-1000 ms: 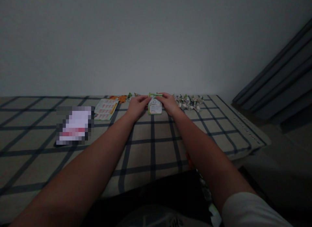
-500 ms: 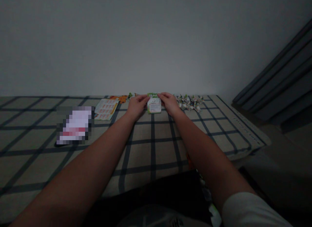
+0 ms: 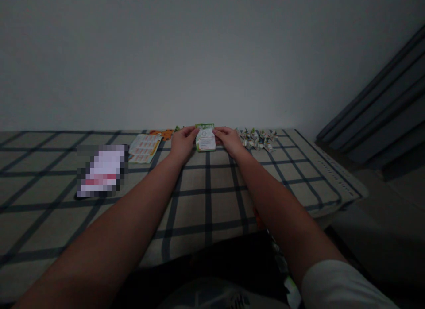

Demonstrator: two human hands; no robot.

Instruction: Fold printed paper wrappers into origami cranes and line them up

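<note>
Between the person's two hands, near the far edge of the worktop [image 3: 191, 207], is a small green-and-white packet [image 3: 206, 141] with its printed face toward the camera. The left hand [image 3: 182, 143] pinches its left edge near the top, and the right hand [image 3: 230, 141] has thumb and fingers closed on the right edge. Whether the packet's lower edge touches the checked cloth [image 3: 222, 205] cannot be told. Just beside the right hand, on its right, lies a cluster of twisted, shiny wrapped pieces [image 3: 258, 140]. Left of the left hand are an orange item [image 3: 162, 134] and, overlapping it in view, a printed sheet [image 3: 145, 148]. Farther left and nearer the person lies a flat, pixelated object [image 3: 104, 169]. A pale wall [image 3: 212, 56] stands behind.
</note>
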